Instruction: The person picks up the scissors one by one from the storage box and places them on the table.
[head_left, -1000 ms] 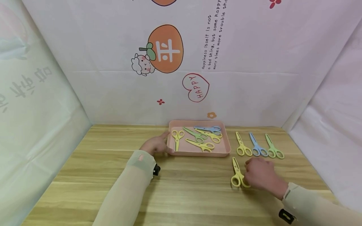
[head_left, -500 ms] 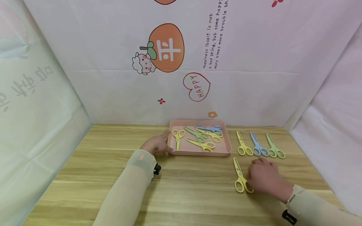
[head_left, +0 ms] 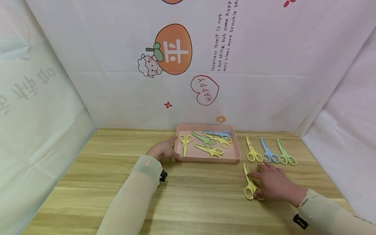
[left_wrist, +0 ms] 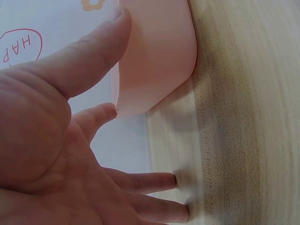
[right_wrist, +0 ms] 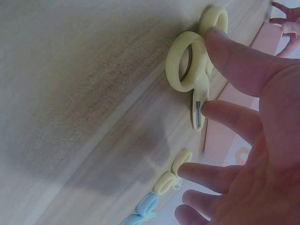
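Observation:
A pair of yellow scissors [head_left: 245, 169] lies flat on the wooden table, blades pointing away. My right hand [head_left: 273, 182] is over its right side with fingers spread; in the right wrist view the thumb touches a handle loop and the index fingertip is at the blade pivot, nothing gripped. My left hand [head_left: 161, 150] is at the left end of a shallow pink tray [head_left: 210, 160]. In the left wrist view its thumb and index finger lie spread against the tray wall [left_wrist: 159, 51], the other fingers straight. Several yellow, green and blue scissors lie in the tray.
Right of the tray, yellow scissors [head_left: 249, 148], blue scissors [head_left: 265, 148] and green scissors [head_left: 282, 148] lie in a row, blades away from me. A white printed cloth [head_left: 249, 98] hangs behind the table [head_left: 188, 195], with cloth walls at both sides.
The near yellow scissors have shifted slightly right and nearer, then settled. My right hand has gone from curled fingers beside them to spread fingers reaching over them. The left hand stays at the tray.

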Demonstrator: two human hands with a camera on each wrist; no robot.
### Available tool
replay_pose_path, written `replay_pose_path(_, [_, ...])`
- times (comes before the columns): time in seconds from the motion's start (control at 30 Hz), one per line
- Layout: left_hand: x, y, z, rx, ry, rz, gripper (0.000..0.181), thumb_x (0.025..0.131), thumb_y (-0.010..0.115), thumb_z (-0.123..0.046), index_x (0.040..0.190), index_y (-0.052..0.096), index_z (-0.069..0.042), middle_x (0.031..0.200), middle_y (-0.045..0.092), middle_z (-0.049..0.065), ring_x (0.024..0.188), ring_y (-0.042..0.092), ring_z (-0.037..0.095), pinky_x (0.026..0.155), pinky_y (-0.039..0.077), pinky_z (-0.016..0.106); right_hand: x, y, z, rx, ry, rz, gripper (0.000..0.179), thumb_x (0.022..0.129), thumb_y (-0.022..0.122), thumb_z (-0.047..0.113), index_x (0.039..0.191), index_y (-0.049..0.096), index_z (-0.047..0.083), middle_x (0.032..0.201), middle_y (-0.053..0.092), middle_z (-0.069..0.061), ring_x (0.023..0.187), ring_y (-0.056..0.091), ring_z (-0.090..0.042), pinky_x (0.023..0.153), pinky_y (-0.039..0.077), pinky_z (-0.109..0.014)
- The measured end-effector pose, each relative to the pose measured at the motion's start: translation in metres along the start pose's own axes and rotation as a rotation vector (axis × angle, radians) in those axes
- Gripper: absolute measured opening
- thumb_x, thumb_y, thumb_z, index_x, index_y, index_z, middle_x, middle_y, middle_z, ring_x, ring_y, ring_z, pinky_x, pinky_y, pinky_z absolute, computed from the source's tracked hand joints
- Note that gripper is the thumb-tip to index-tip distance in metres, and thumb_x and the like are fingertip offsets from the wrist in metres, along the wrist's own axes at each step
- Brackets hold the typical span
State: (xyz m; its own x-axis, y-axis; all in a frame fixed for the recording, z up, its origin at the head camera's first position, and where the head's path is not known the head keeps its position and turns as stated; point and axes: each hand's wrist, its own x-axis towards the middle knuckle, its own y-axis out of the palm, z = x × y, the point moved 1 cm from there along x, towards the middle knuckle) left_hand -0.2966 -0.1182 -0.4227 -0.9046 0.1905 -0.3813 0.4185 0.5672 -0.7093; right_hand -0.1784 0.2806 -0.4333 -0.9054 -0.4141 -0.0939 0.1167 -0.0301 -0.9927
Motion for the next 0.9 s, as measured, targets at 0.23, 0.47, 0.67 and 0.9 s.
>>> replay_pose_path(0.23, [0.001,0.000,0.002,-0.013,-0.001,0.007,0.108,0.079,0.086,-0.033,0.162,0.015,-0.031,0.159,0.031,0.014,0.143,0.027,0.040,0.111,0.024,0.058,0.008,-0.007,0.000,-0.013,-0.061,-0.110,0.052,0.073,0.086,0.043,0.114,0.074,0.013,0.126,0.059,-0.029,0.122,0.047,-0.054,0.085,0.039,-0.072])
replay_pose_path(0.47, [-0.002,-0.002,0.004,-0.030,0.008,0.006,0.109,0.079,0.087,-0.031,0.162,0.016,-0.029,0.159,0.030,0.013,0.143,0.026,0.040,0.112,0.022,0.058,0.042,-0.030,0.017,0.119,-0.177,-0.157,0.050,0.101,0.059,0.037,0.138,0.059,0.004,0.144,0.050,-0.021,0.129,0.048,-0.042,0.100,0.037,-0.064])
replay_pose_path(0.67, [-0.002,-0.001,0.004,-0.019,0.015,0.008,0.109,0.078,0.086,-0.032,0.162,0.017,-0.027,0.160,0.029,0.013,0.143,0.026,0.041,0.112,0.023,0.058,0.082,-0.026,0.042,0.198,-0.294,0.066,0.063,0.107,0.036,0.049,0.154,0.038,0.007,0.158,0.032,-0.013,0.144,0.028,-0.034,0.111,0.019,-0.062])
replay_pose_path(0.9, [0.002,0.001,0.002,-0.021,-0.003,0.014,0.109,0.078,0.087,-0.032,0.162,0.016,-0.029,0.157,0.033,0.016,0.142,0.029,0.040,0.112,0.024,0.056,0.122,-0.021,0.051,0.191,-0.284,0.172,0.059,0.109,0.031,0.043,0.145,0.050,0.000,0.147,0.046,-0.021,0.138,0.038,-0.039,0.110,0.029,-0.056])
